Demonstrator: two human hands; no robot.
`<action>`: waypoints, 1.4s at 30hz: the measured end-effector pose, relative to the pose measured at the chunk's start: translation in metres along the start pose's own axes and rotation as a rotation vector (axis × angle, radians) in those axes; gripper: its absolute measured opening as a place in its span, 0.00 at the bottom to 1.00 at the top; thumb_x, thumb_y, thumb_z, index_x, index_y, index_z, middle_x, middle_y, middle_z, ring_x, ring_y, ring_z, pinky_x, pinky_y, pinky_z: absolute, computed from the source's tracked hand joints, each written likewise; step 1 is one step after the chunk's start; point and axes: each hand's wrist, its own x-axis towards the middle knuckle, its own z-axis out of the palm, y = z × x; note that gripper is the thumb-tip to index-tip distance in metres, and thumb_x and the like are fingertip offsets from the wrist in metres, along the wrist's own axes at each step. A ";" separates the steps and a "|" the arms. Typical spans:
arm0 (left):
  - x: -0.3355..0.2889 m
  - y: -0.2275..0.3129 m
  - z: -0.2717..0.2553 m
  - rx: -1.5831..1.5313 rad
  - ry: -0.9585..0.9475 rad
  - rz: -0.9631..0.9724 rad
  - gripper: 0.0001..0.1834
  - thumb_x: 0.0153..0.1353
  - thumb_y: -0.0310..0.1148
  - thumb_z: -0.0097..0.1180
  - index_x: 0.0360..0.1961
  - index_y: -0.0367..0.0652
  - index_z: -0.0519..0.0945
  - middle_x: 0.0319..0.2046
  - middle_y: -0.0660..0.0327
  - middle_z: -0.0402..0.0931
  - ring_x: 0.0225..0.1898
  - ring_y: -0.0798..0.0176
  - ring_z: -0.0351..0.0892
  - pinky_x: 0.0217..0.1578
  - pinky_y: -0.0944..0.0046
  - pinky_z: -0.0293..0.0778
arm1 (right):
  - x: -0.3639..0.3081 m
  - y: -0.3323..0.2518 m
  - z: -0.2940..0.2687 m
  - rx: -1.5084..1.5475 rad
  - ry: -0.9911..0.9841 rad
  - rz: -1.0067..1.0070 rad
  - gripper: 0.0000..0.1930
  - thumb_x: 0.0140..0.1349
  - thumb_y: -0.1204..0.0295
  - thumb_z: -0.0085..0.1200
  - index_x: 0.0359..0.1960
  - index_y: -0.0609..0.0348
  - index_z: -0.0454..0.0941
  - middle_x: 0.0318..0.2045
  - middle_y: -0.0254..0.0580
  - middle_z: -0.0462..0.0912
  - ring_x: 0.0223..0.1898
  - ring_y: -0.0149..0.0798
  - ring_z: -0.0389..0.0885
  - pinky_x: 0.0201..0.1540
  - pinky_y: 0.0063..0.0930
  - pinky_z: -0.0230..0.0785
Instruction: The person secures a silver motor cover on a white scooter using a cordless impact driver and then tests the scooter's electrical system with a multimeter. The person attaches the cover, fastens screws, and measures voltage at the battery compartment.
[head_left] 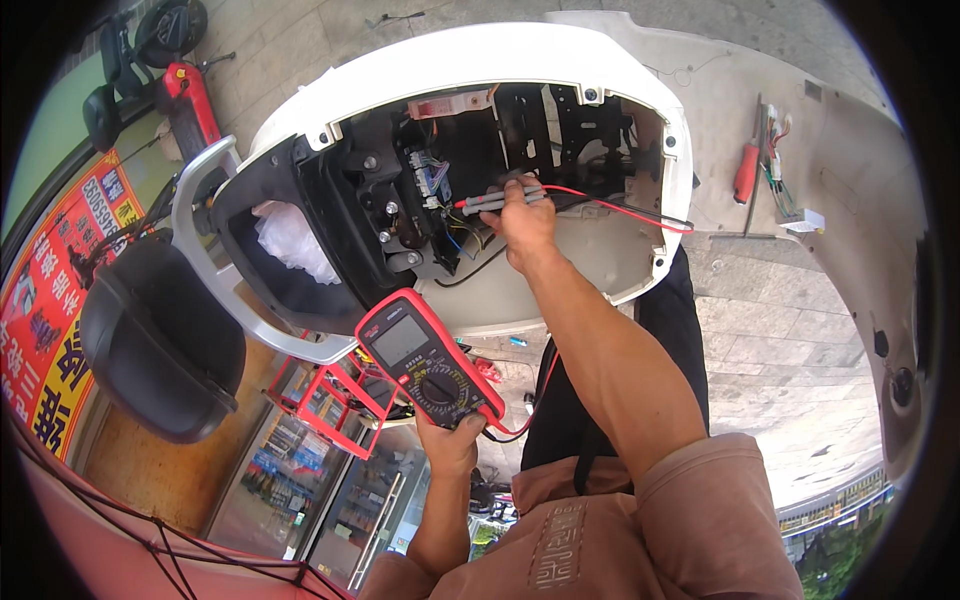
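My left hand grips the lower end of a red and black multimeter, its screen facing up. Inside the opened white scooter body, my right hand pinches two grey test probes side by side. Their tips point left, close to the wiring and a white and blue connector block; whether they touch a contact I cannot make out. Red and black test leads loop from the probes over the body's right rim. A blue and a yellow wire hang below the connectors.
A red-handled screwdriver and a bundle of wires with white plugs lie on a beige panel at right. A black scooter top box stands left, near a red metal rack. Crumpled white plastic sits in the body's left hollow.
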 end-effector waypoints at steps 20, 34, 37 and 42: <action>-0.002 -0.002 -0.001 0.017 -0.035 0.010 0.42 0.42 0.25 0.67 0.61 0.33 0.63 0.50 0.56 0.73 0.55 0.51 0.75 0.56 0.53 0.72 | -0.005 0.005 0.002 -0.025 -0.041 -0.104 0.09 0.71 0.70 0.43 0.48 0.57 0.71 0.42 0.43 0.78 0.38 0.35 0.80 0.32 0.26 0.80; -0.002 0.000 -0.003 -0.024 -0.004 -0.022 0.43 0.41 0.22 0.64 0.62 0.33 0.62 0.53 0.55 0.71 0.59 0.48 0.71 0.56 0.54 0.72 | -0.004 0.009 0.003 0.020 0.012 -0.126 0.13 0.71 0.70 0.44 0.53 0.61 0.66 0.42 0.47 0.79 0.38 0.37 0.82 0.30 0.26 0.80; -0.002 -0.002 -0.005 -0.035 -0.020 -0.010 0.42 0.42 0.22 0.65 0.62 0.33 0.62 0.53 0.55 0.72 0.58 0.51 0.72 0.56 0.54 0.72 | -0.003 0.007 0.002 0.036 0.010 -0.096 0.13 0.71 0.70 0.44 0.53 0.62 0.65 0.42 0.47 0.79 0.38 0.37 0.82 0.29 0.26 0.81; -0.001 -0.005 -0.006 -0.026 -0.032 0.005 0.41 0.43 0.24 0.66 0.61 0.33 0.63 0.53 0.54 0.72 0.55 0.55 0.74 0.55 0.56 0.72 | 0.000 0.004 0.000 0.041 0.015 -0.060 0.12 0.70 0.70 0.43 0.51 0.62 0.66 0.42 0.47 0.78 0.39 0.38 0.82 0.29 0.26 0.82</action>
